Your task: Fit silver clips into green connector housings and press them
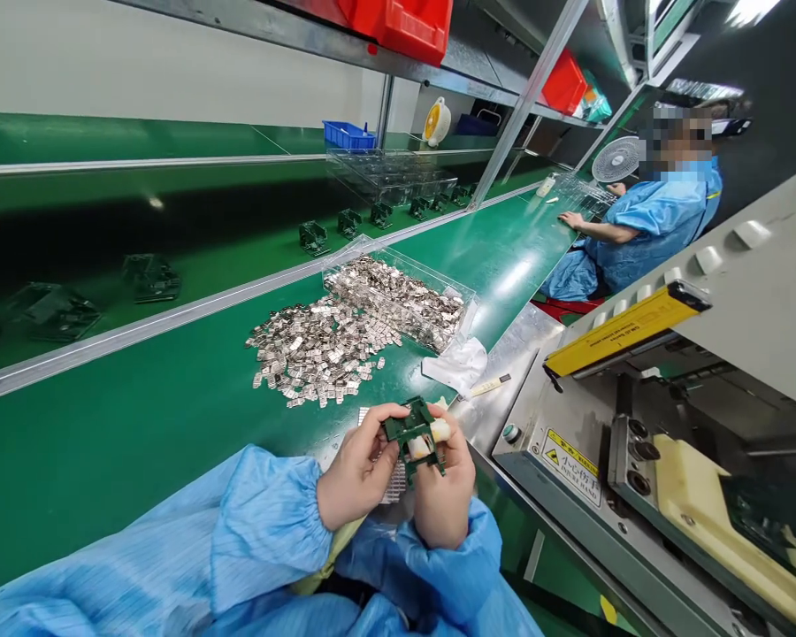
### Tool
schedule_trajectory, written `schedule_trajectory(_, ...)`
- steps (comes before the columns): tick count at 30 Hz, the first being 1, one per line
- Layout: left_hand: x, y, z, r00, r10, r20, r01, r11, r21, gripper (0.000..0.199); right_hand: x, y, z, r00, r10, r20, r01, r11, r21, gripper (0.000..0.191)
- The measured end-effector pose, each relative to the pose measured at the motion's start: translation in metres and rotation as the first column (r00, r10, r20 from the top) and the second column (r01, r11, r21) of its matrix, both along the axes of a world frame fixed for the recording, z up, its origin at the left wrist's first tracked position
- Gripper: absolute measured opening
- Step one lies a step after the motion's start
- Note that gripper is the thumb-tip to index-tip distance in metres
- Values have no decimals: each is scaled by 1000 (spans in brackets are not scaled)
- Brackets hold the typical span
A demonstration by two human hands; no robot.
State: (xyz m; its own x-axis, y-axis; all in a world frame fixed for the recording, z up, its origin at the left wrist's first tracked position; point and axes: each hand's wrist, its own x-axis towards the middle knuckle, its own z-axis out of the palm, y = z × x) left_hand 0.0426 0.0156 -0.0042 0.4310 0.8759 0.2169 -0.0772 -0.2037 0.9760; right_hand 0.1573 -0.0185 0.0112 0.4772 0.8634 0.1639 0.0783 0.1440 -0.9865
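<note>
Held part: a small dark green plastic frame (414,433) is held over the near edge of the green bench mat (139,416), between both hands.
Left hand (356,473): fingers curled together, thumb and forefinger pinching the frame's left edge.
Right hand (443,491): fingers closed under the frame, capped fingertips (440,430) pressed on its right side.
Metal clips: a loose heap of small silvery stampings (318,349) lies beyond the frame on the mat, spilling from a clear tray (398,296) just behind it.
Press: a grey machine with a yellow guard bar (627,329) stands right of the frame.
Conveyor: more green frames (313,237) are carried far beyond the frame.
Co-worker: a person in a blue smock (643,230) is seated far beyond the frame, to its right.
Risk: the frame is gripped only at its edges, so it could probably be twisted or dropped into the lap; loose clips could be swept off the mat by a sleeve.
</note>
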Motion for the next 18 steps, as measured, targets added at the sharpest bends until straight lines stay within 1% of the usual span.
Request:
schedule_trajectory(1, 0, -1, 1, 1000, -15, 10, 15, 1000, -4, 30, 0, -1, -2, 998, 20, -67, -19, 1000, 4, 40)
schedule_trajectory(2, -1, -1, 2, 999, -30, 19, 30, 999, -16, 30, 1, -2, -3, 992, 42, -122, -42, 999, 6, 40)
schedule_trajectory(4, -1, -1, 4, 999, -44, 25, 45, 998, -44, 31, 10, -6, -5, 975, 100, -198, -96, 995, 26, 32)
schedule_trajectory(6, -1, -2, 6, 999, -44, 13, 44, 997, -70, 34, 25, -12, -4, 964, 157, -216, -147, 987, 63, 24)
schedule_trajectory(7, -1, -3, 8, 999, -47, 1, 47, 996, -80, 35, 34, -17, -1, 962, 193, -191, -180, 980, 82, 26)
schedule_trajectory(8, -1, -4, 10, 998, -58, -9, 57, 995, -86, 36, 44, -23, 3, 962, 234, -141, -223, 970, 94, 35)
schedule_trajectory(10, 2, -10, 19, 992, -121, -39, 117, 990, -82, 35, 61, -37, 13, 945, 327, 6, -327, 942, 77, 62)
schedule_trajectory(11, 5, -15, 26, 984, -167, -58, 163, 984, -73, 35, 69, -45, 20, 927, 365, 83, -370, 927, 58, 72)
schedule_trajectory(12, 8, -19, 35, 973, -217, -75, 213, 975, -59, 34, 76, -54, 26, 909, 390, 150, -400, 916, 41, 78)
schedule_trajectory(14, 17, -28, 56, 934, -341, -107, 340, 940, -32, 33, 89, -74, 37, 888, 386, 250, -408, 912, 38, 78)
schedule_trajectory(15, 23, -30, 67, 901, -417, -117, 417, 909, -28, 34, 97, -85, 42, 886, 371, 279, -400, 915, 53, 76)
schedule_trajectory(17, 39, -30, 89, 813, -567, -130, 569, 822, -24, 40, 117, -109, 48, 899, 323, 296, -363, 928, 90, 71)
schedule_trajectory(18, 50, -28, 99, 769, -623, -142, 627, 779, -14, 44, 130, -122, 49, 919, 272, 285, -314, 942, 115, 70)
